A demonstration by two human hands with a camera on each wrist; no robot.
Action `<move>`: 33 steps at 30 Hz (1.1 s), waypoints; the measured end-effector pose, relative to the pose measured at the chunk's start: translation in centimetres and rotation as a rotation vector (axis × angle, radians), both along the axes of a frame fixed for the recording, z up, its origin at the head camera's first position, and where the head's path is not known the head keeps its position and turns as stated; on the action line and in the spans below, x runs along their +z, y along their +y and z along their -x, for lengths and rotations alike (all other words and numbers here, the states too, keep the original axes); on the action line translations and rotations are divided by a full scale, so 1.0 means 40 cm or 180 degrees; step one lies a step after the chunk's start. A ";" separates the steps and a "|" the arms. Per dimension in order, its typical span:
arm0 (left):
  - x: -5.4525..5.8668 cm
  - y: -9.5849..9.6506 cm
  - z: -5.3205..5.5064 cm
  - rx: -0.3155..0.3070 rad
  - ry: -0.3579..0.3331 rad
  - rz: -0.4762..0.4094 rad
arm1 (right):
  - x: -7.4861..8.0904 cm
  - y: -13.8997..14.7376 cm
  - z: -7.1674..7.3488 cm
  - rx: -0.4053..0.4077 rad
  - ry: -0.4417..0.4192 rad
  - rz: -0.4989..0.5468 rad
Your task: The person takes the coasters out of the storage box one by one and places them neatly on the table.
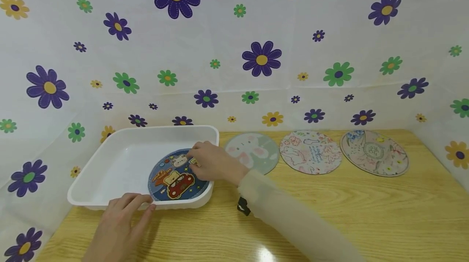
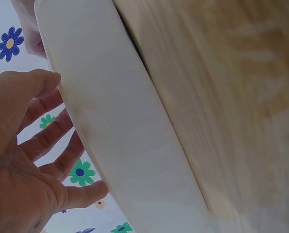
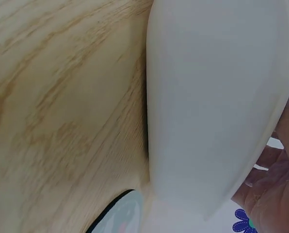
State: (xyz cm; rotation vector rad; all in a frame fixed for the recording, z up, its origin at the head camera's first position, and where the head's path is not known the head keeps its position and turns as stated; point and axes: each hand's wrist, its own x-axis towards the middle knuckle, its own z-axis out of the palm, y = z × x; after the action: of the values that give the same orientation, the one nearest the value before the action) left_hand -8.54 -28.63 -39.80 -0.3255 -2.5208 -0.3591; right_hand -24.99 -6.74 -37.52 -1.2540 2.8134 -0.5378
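A blue round mat [image 1: 165, 178] with a bear in a red car lies tilted in the white tray [image 1: 121, 136], its near edge against the tray's front rim. My right hand [image 1: 209, 160] reaches over the tray's right side and pinches the mat's far right part with curled fingers. Some fingertips are hidden in the head view. In the right wrist view, this hand [image 3: 275, 194] shows past the tray's rim. My left hand [image 1: 119, 221] rests on the front rim, close to the mat. Its fingers [image 2: 45, 138] are spread and relaxed along the rim in the left wrist view.
Three more round mats lie in a row right of the tray: a grey-green rabbit mat [image 1: 269, 156], a pink-white mat [image 1: 311, 152] and a floral mat [image 1: 388, 158]. The wooden table [image 1: 366, 209] meets a flower-printed white cloth [image 1: 220, 42] behind and at both sides.
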 end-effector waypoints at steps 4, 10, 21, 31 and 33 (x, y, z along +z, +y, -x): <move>0.000 0.000 -0.002 -0.0036 0.0043 -0.0006 | -0.006 -0.020 0.005 -0.0082 0.0007 -0.0239; 0.006 0.003 -0.003 0.0037 -0.0112 0.0015 | -0.014 -0.046 0.009 -0.0287 0.0309 -0.0719; 0.004 0.001 -0.001 -0.0028 -0.0019 -0.0048 | -0.019 -0.073 -0.005 -0.0513 0.0471 -0.1471; 0.008 0.004 -0.004 0.0008 -0.0124 -0.0043 | -0.024 -0.077 -0.006 -0.0513 0.0467 -0.1487; 0.005 0.001 -0.003 -0.0009 -0.0088 -0.0038 | -0.025 -0.078 -0.006 -0.0517 0.0470 -0.1528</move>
State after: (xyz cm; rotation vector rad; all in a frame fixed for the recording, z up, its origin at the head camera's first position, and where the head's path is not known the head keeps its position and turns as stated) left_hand -8.43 -28.59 -39.59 -0.3215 -2.5445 -0.3822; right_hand -24.73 -9.88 -38.53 -1.0086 2.9175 0.2354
